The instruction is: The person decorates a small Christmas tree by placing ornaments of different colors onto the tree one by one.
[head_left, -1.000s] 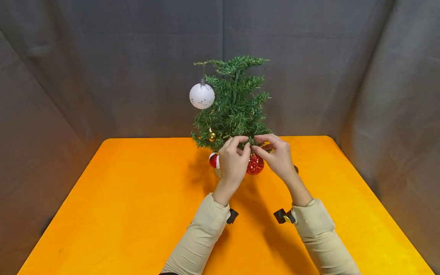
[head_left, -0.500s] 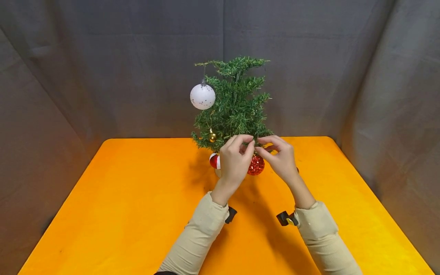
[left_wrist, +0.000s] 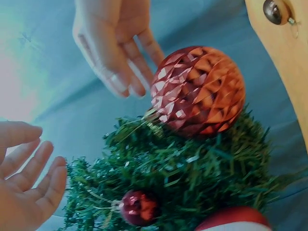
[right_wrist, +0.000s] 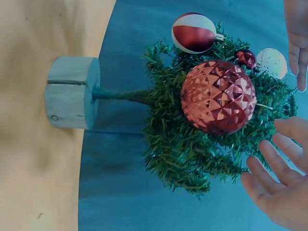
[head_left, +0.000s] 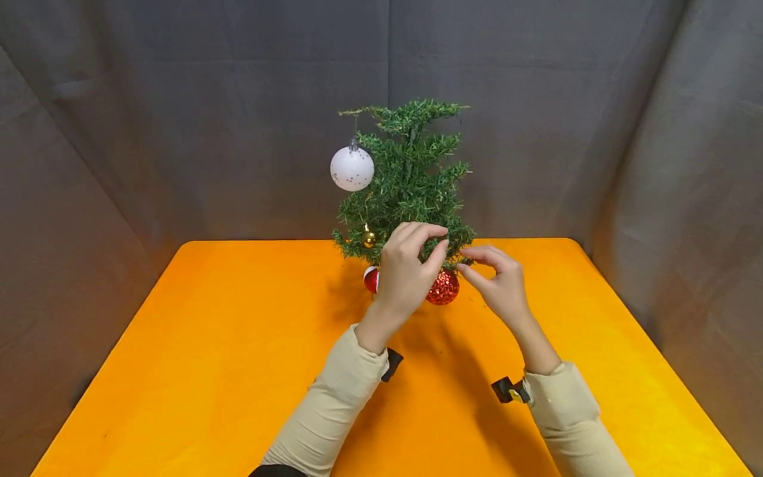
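Note:
A small artificial Christmas tree (head_left: 417, 179) stands on the table. From a low front branch hangs a big faceted red bauble (right_wrist: 219, 96). My left hand (head_left: 408, 271) is just in front of the lower branches, thumb and forefinger parted, holding nothing I can see. Right of the bauble, my right hand (head_left: 501, 281) is beside a branch end, its thumb and fingers apart. A white speckled bauble (head_left: 352, 169) hangs at upper left. Below it hangs a small shiny bauble (head_left: 369, 236), gold here but reddish in the wrist views. A red-and-white bauble (right_wrist: 194, 32) is partly hidden by my left hand in the head view.
Grey cloth (head_left: 238, 132) hangs behind and at both sides of the orange table (head_left: 238, 344). The tree's round wooden base (right_wrist: 72, 92) shows in the right wrist view. A small dark shiny bauble (left_wrist: 275, 11) lies on the table.
My hands, close together at the branch above the red bauble before, have drawn apart. The left has risen slightly; the right has shifted right and nearer me. The bauble stays hanging.

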